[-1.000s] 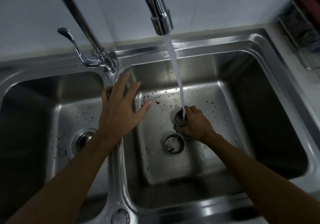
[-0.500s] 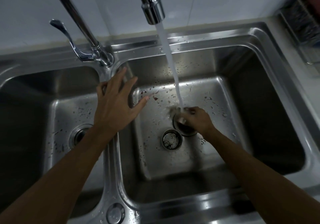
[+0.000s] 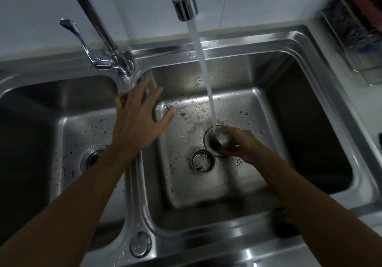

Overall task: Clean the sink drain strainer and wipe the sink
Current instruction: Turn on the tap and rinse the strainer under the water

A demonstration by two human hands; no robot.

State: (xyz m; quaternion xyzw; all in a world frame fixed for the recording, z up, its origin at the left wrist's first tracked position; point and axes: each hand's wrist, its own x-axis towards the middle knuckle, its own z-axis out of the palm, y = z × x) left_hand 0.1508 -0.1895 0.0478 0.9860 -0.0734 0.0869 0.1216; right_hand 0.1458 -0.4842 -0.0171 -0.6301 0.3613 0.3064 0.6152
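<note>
Now, left basin (image 3: 68, 126): lies left of the left fingers; its floor is flecked with dark specks, and its drain hole (image 3: 93, 157) sits back toward the wrist.
Left hand (image 3: 136, 122): fingers straight and spread apart over the divider (image 3: 135, 200), seemingly braced on it, holding nothing.
Faucet lever (image 3: 76, 37): beyond those fingertips, up at the rim.
Strainer basket (image 3: 202, 160): stands on the right basin (image 3: 258, 105) floor, just left of the right fingers, debris inside.
Water stream (image 3: 204, 70): falls from the spout (image 3: 184, 4) straight onto the right fingertips.
Right hand (image 3: 241, 144): fingers curled round a small round piece (image 3: 222, 139) above the drain opening (image 3: 210, 141); spray blurs it, so its identity cannot be told.
Step in hand: rinsing strainer parts, by the look of it; wiping seems not yet begun.
Next move: probably turning the piece under the flow, then taking up the basket; wet metal calls for a firm pinch.
</note>
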